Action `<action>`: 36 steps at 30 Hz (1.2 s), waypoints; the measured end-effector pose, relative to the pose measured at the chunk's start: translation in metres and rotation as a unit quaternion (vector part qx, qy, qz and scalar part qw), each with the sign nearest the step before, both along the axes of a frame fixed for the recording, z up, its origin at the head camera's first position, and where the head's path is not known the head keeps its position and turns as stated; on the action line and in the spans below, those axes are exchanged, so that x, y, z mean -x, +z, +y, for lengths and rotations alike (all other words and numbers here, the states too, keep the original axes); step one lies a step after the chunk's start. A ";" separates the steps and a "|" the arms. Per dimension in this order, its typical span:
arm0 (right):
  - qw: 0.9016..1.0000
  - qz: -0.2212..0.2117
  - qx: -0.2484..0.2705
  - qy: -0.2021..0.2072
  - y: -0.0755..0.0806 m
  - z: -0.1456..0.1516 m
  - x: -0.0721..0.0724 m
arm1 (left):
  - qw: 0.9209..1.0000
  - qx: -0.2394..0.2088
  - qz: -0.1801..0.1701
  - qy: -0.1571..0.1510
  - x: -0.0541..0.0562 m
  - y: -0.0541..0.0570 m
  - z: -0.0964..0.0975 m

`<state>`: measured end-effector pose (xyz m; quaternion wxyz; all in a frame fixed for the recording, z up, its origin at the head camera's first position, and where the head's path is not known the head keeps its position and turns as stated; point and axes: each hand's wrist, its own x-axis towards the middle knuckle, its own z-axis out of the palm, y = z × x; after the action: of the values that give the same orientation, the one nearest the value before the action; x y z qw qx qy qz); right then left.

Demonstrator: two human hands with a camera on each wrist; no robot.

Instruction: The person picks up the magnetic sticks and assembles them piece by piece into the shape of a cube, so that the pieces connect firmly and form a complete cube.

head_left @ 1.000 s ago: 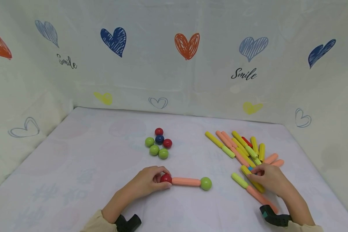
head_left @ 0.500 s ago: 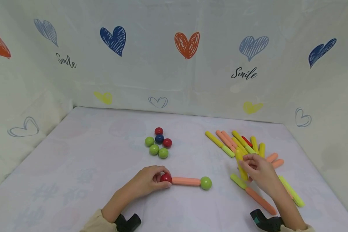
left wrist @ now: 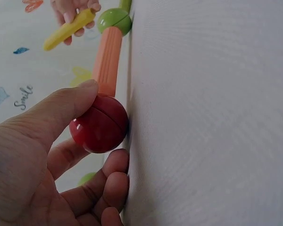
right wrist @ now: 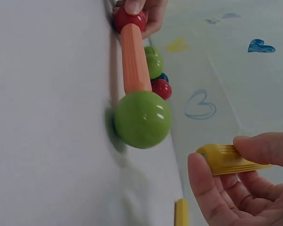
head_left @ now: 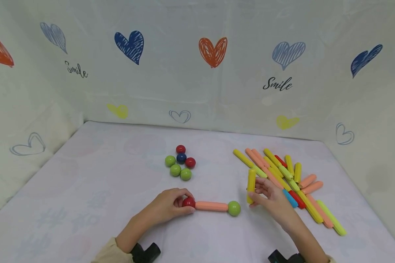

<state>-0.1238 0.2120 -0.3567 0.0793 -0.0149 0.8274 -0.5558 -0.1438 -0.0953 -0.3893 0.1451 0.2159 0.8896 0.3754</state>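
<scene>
My left hand (head_left: 169, 204) pinches a red ball (left wrist: 101, 125) between thumb and fingers, low at the tabletop. An orange ribbed stick (head_left: 211, 206) joins that ball to a green ball (head_left: 234, 208) at its right end. To the right of the green ball, my right hand (head_left: 272, 199) grips a yellow stick (head_left: 251, 186) between thumb and fingers. The stick points upward in the head view, and its ribbed end (right wrist: 226, 160) shows in the right wrist view. A gap lies between the yellow stick and the green ball.
Behind the joined piece is a cluster of loose balls, among them a blue ball (head_left: 181, 158) and a red ball (head_left: 190, 163). A pile of sticks lies on the right, with a blue stick (head_left: 290, 198) and a lime stick (head_left: 331, 218). A patterned cloth wall (head_left: 184, 87) stands behind.
My right hand has lifted the yellow stick off the pile and carried it left, turning it more upright. My left hand and the joined piece have stayed in place.
</scene>
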 end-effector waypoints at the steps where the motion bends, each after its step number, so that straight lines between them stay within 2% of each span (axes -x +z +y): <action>1: 1.000 -0.001 0.010 0.002 -0.001 -0.003 0.000 | 1.000 0.000 -0.001 0.000 0.000 0.000 0.000; 7: 0.999 -0.013 0.041 -0.017 -0.005 -0.017 -0.002 | 1.000 -0.001 0.001 0.000 0.000 0.000 -0.001; 14: 0.998 -0.014 0.046 -0.032 -0.009 -0.029 -0.003 | 1.000 -0.004 0.000 -0.002 0.001 -0.001 -0.002; 25: 0.999 -0.020 -0.021 -0.041 -0.013 -0.035 -0.002 | 1.000 -0.007 -0.010 -0.002 0.000 0.000 -0.001; 30: 0.998 -0.026 -0.057 -0.022 -0.014 -0.035 0.001 | 1.000 -0.010 -0.013 -0.009 0.001 0.001 -0.002; 36: 0.997 -0.059 -0.058 0.000 -0.020 -0.036 0.010 | 1.000 -0.012 -0.010 -0.017 0.001 0.001 -0.005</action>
<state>-0.1334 0.1764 -0.3771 0.1285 0.0219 0.8524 -0.5063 -0.1446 -0.1005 -0.3887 0.1573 0.2291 0.8797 0.3859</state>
